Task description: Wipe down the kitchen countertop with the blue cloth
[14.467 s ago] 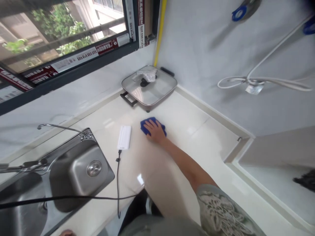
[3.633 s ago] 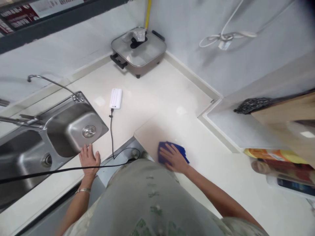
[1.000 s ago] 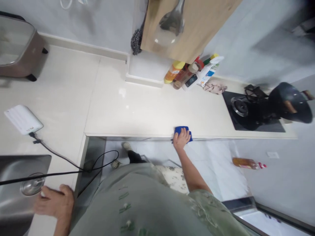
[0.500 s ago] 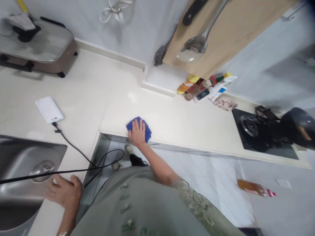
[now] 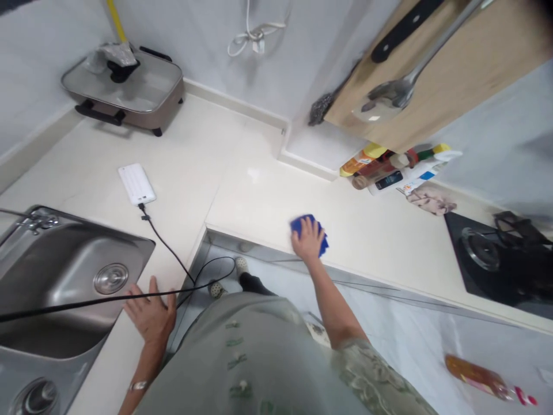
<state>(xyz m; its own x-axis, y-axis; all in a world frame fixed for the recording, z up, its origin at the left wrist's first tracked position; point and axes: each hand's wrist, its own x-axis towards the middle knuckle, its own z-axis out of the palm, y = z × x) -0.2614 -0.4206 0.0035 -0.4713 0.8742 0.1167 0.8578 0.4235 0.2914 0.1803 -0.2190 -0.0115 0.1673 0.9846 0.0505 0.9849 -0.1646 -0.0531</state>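
Note:
My right hand (image 5: pixel 307 239) presses down on a folded blue cloth (image 5: pixel 322 246) near the front edge of the white countertop (image 5: pixel 246 199), gripping it under the fingers. Parts of the cloth stick out around the fingertips and on the right. My left hand (image 5: pixel 151 316) rests at the sink's edge with its fingers spread, holding nothing. A black cable passes across its fingers in the view. That cable (image 5: pixel 170 251) leads to a white power bank (image 5: pixel 136 184) lying on the counter behind the sink.
A steel sink (image 5: pixel 78 253) is on the left, with an electric pan (image 5: pixel 125 92) behind it. Several bottles (image 5: pixel 365 160) stand by the wall, below a wooden board (image 5: pixel 466 75). A black stove (image 5: pixel 484 253) is at the right. An amber bottle (image 5: pixel 477 376) is on the floor.
My right hand has slid the blue cloth to the right along the counter. My left hand has spread its fingers at the sink edge. The view has shifted left.

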